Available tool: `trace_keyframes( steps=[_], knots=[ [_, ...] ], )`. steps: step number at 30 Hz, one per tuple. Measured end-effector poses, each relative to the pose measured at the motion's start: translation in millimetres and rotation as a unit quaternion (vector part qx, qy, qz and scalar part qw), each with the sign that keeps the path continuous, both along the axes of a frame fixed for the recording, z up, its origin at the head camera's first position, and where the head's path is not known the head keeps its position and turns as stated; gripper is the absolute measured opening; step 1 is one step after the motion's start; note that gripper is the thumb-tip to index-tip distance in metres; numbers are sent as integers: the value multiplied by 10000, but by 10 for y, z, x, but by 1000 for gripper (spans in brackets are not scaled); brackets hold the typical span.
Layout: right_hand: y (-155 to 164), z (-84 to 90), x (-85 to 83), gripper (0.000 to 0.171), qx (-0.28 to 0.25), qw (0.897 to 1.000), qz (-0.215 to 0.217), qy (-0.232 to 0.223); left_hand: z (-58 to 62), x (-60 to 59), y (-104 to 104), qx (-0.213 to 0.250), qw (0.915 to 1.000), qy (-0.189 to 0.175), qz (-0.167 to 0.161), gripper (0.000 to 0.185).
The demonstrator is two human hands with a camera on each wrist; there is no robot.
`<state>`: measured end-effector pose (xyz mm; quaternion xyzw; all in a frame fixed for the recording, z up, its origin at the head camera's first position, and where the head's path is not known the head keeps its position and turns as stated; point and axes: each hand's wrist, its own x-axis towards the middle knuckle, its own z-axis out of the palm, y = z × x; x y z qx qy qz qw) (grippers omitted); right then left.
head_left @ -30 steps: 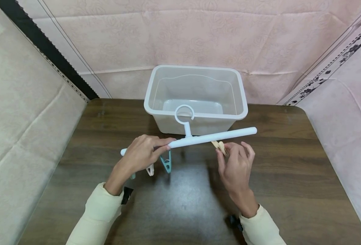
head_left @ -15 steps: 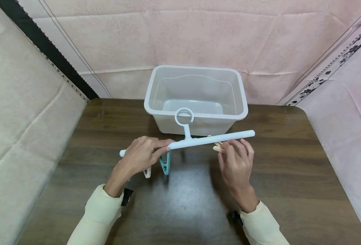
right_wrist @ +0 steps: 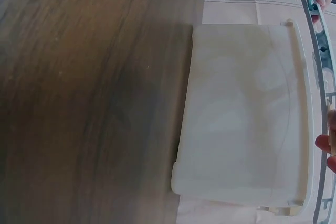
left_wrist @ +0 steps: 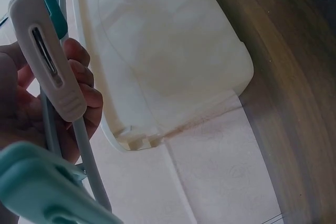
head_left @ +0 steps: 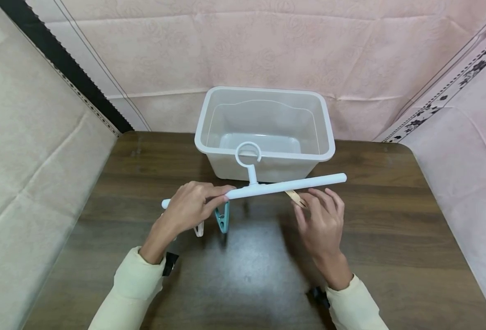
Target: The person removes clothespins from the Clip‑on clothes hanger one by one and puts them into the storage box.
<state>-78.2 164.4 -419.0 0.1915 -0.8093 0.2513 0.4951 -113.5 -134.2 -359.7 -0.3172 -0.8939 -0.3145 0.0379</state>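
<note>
Dark wood table (head_left: 391, 220) is seen filling the lower two-thirds of the head view, w/ pink patterned cloth (head_left: 267, 50) hung behind it across the top. At centre, against the table's far edge, a translucent white plastic bin (head_left: 327, 137) is stood upright; its inside is shown bare, nothing in it. In the right wrist view the bin (right_wrist: 241, 108) is seen from the side, taking up the middle of the frame, its wall resting on the table.

Just in front of the bin, a white hanger bar (head_left: 321, 180) is held off the table, tilted slightly, right end higher, w/ its ring hook at frame centre overlapping the bin's near rim. The bar's left portion is gripped by the left hand (head_left: 191, 208), fingers curled over it, centre-left. Below that hand two pegs are hung from the bar: a teal peg (head_left: 222, 219) and, just left of it, a white peg (head_left: 199, 229). In the left wrist view the white peg (left_wrist: 50, 56) is seen big at upper left, the teal peg (left_wrist: 47, 190) at lower left.

Centre-right, a beige peg (head_left: 295, 196) is pinched at the fingertips of the right hand (head_left: 321, 224), directly under the bar, touching or nearly so; which cannot be told.
</note>
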Motion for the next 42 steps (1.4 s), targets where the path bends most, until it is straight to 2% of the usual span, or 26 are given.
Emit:
trace_keyframes(
  steps=[8,14,20,27,32,36,42],
  knots=[
    [76,-23,36,21,-160,9999,28,28,13,-5,-7,-10,9999,123,57,31],
    [167,-20,76,36,-349,9993,-15,150,27,-24,4,36,9999,163,-18,31],
    [208,39,99,29,-464,9985,181,208,37,-23,-1,18,10000,80,14,32],
    [192,186,65,26,-603,9972,308,313,21,-21,0,55,10000,40,-21,32],
    [221,332,-9,35,-677,9974,222,103,26,-12,-2,43,10000,19,-1,32],
    [262,476,-91,28,-589,9980,195,-86,21,-11,-5,29,10000,-42,-3,32],
    [322,641,-200,32,-592,9978,102,-279,0,-2,10,-36,10000,15,37,32]
  ],
)
